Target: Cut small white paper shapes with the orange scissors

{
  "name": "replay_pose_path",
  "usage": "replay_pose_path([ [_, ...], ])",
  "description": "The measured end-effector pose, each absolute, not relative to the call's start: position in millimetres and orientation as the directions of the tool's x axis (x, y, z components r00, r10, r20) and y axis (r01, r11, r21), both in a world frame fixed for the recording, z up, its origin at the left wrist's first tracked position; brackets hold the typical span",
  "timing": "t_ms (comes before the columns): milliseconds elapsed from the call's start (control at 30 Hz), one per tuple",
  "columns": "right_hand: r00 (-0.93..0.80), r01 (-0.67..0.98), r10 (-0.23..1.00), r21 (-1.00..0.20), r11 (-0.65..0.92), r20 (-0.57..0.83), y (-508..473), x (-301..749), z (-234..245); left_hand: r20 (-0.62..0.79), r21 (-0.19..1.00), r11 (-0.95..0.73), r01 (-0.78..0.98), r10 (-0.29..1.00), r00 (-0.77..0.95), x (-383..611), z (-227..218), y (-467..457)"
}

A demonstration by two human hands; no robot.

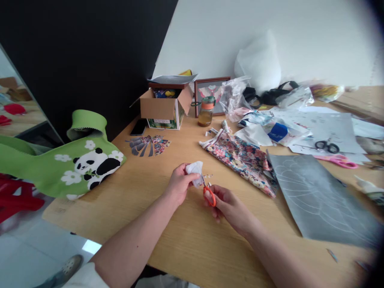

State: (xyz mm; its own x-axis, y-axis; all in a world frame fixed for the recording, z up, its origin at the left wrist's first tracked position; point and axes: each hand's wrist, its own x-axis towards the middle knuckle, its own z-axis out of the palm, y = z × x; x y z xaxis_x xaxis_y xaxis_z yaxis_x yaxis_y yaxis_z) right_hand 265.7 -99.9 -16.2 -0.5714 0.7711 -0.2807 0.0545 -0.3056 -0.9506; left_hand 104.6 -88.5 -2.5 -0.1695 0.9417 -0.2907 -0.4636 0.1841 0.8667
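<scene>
Soft, even daylight filled the scene, bright on the plain white wall (228, 36) behind the open brown cardboard box (164, 106) and dim on the matt black wall (90, 48) left of it. In front of the box, the left hand (180, 184) and right hand (228, 204) cast only faint shadows on the pale wooden surface (186, 240). Far right of the box, the picture blurred, curved and darkened toward its corners.

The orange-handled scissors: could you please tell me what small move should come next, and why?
Probably a short snip: the right hand holds the orange scissors with their blades at the white scrap, which is pinched in the left hand.
</scene>
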Motion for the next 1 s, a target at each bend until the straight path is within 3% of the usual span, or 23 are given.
replay_pose_path([
  [1000, -0.564, 0.055, 0.775, -0.95, -0.308, -0.284, -101.2, 265.2, -16.8, -0.301, 0.868, 0.194, -0.458, 0.938, -0.172, 105.4, -2.9, -88.9],
])
